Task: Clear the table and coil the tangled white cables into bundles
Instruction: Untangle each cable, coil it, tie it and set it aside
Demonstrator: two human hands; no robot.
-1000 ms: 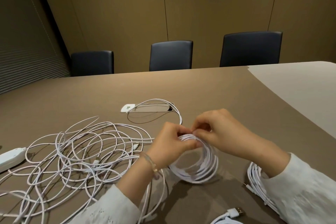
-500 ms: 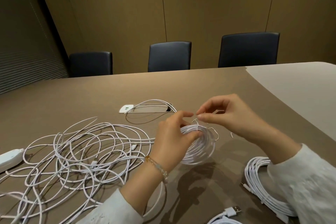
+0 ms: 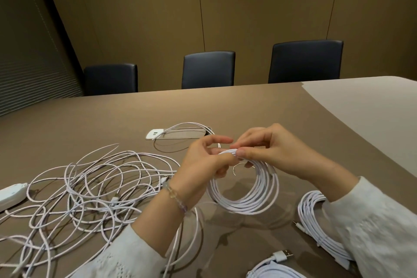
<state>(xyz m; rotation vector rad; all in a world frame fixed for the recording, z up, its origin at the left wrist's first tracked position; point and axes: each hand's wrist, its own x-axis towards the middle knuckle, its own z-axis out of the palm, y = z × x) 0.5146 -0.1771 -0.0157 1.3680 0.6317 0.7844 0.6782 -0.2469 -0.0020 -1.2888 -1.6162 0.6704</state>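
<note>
Coil (image 3: 244, 189) of white cable held up off the table (image 3: 248, 106), ring face toward the camera, both hands at its 12 o'clock. Left hand (image 3: 207, 160) pinches the gathered strands from the 9 o'clock side; right hand (image 3: 270, 151) pinches them from the 3 o'clock side, fingertips nearly meeting. Thin wire tie (image 3: 235, 168) curls out just below the pinch, inside the ring, loose ends pointing toward 6 o'clock. Judgement: tie is being wound round the strands; its ends lie nearer the left fingers, so the right likely has to reach under to catch them. Tangle (image 3: 94, 189) lies at 9 o'clock of the coil, well apart. Finished bundle (image 3: 316, 221) at 4 o'clock, partly under the right sleeve.
</note>
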